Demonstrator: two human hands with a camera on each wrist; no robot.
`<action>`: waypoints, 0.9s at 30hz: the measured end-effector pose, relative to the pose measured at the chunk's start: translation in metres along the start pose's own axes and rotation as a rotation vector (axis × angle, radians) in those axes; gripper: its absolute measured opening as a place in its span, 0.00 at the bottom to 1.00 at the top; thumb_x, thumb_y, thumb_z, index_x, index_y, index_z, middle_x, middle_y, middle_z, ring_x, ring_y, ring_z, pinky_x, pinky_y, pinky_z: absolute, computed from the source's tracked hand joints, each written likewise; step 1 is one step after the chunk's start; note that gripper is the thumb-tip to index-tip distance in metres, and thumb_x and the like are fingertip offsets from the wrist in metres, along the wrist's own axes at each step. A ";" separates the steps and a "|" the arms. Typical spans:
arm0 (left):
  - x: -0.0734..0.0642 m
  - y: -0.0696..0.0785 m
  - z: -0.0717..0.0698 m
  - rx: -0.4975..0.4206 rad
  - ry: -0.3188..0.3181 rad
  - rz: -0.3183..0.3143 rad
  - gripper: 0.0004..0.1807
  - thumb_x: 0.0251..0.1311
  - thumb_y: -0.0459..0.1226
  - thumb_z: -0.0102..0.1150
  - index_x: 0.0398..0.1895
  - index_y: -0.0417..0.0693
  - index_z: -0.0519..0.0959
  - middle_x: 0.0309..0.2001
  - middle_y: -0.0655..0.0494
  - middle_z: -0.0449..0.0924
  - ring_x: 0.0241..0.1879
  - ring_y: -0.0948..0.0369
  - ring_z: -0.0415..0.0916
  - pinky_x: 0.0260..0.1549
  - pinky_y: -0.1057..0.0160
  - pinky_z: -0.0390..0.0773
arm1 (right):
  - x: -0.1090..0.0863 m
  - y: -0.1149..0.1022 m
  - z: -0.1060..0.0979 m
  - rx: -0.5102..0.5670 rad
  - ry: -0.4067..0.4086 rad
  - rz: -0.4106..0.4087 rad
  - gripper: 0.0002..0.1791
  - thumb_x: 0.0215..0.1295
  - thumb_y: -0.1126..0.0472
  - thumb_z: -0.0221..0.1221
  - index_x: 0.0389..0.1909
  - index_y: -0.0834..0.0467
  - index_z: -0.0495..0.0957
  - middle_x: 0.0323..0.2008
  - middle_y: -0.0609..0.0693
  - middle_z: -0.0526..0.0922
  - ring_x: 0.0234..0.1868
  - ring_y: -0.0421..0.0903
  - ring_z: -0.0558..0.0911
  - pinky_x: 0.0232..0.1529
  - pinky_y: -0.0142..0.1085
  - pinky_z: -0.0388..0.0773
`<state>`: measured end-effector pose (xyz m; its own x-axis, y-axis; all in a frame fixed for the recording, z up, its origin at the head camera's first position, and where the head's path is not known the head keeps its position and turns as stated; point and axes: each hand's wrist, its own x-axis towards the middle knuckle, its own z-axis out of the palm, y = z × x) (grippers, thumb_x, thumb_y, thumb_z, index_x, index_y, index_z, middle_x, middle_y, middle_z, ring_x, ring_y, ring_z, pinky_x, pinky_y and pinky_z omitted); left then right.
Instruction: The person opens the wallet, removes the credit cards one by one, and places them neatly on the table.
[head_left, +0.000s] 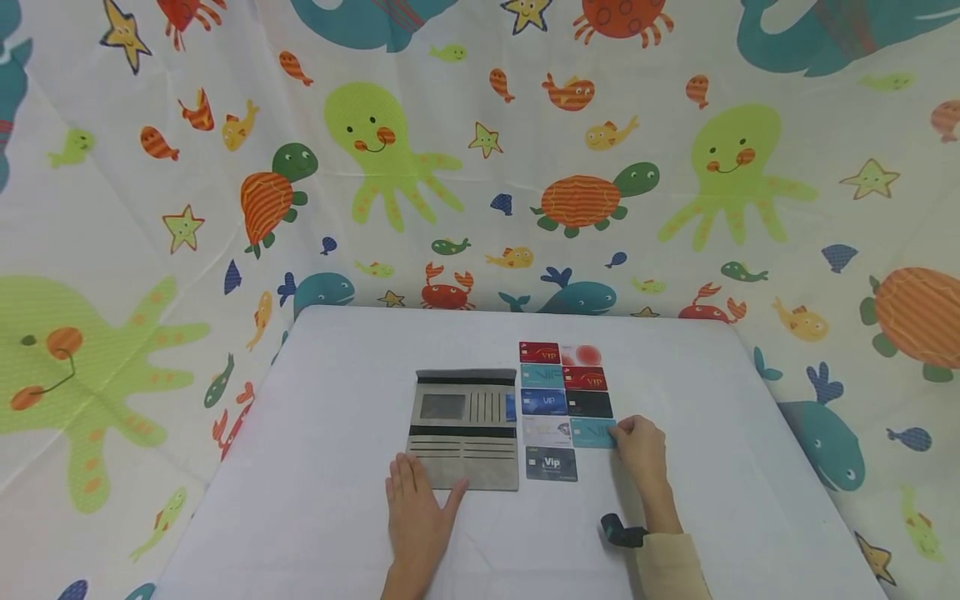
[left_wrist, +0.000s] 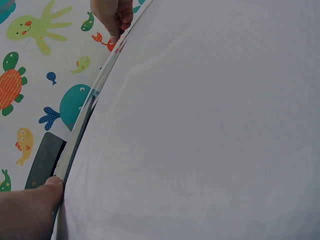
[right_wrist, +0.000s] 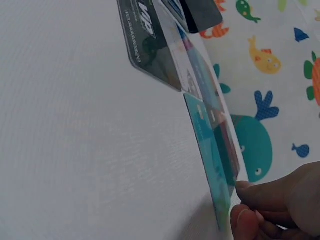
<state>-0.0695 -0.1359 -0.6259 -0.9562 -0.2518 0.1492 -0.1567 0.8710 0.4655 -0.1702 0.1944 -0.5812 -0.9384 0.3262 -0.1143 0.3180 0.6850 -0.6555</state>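
An opened grey wallet (head_left: pixel 465 477) with card slots and a clear window lies flat on the white table. My left hand (head_left: pixel 417 517) rests at its lower left corner, fingers straight and thumb along the bottom edge. To the wallet's right, several cards lie in two columns. With curled fingers my right hand (head_left: pixel 643 454) pinches the right end of a teal VIP card (head_left: pixel 592 433), lowest in the right column; thumb and fingertips (right_wrist: pixel 245 222) meet at that card's end in the right wrist view. A dark grey Vip card (head_left: pixel 551 464) lies below, at the foot of the left column.
Above the teal card are a black card (head_left: pixel 588 405) and a red VIP card (head_left: pixel 585 379). A blue card edge (head_left: pixel 511 408) shows in the wallet's right side. A white table (head_left: pixel 315 400) spreads around, with a sea-animal curtain (head_left: pixel 480 250) behind. A dark strap device (head_left: pixel 622 532) sits on the right wrist.
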 end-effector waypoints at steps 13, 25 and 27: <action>0.001 0.001 -0.003 0.008 -0.075 -0.039 0.58 0.58 0.65 0.61 0.73 0.24 0.56 0.76 0.27 0.50 0.78 0.36 0.47 0.75 0.39 0.51 | 0.006 -0.039 0.010 0.025 0.015 -0.069 0.13 0.67 0.61 0.61 0.42 0.69 0.78 0.34 0.63 0.82 0.33 0.52 0.78 0.33 0.34 0.75; 0.001 0.001 -0.001 -0.011 -0.030 -0.027 0.58 0.57 0.62 0.64 0.72 0.23 0.58 0.75 0.26 0.53 0.77 0.35 0.50 0.74 0.38 0.54 | 0.013 -0.056 0.028 0.051 0.009 -0.180 0.12 0.66 0.62 0.61 0.43 0.69 0.79 0.32 0.60 0.82 0.32 0.50 0.79 0.31 0.34 0.74; 0.001 0.001 -0.002 -0.009 -0.037 -0.029 0.57 0.57 0.62 0.64 0.72 0.23 0.58 0.75 0.26 0.53 0.77 0.35 0.50 0.74 0.38 0.54 | 0.013 -0.060 0.032 0.058 -0.002 -0.186 0.13 0.66 0.62 0.61 0.43 0.68 0.79 0.32 0.60 0.82 0.31 0.49 0.79 0.31 0.33 0.75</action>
<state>-0.0704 -0.1358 -0.6238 -0.9598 -0.2610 0.1031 -0.1825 0.8597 0.4772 -0.2058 0.1373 -0.5670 -0.9805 0.1963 0.0117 0.1306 0.6946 -0.7074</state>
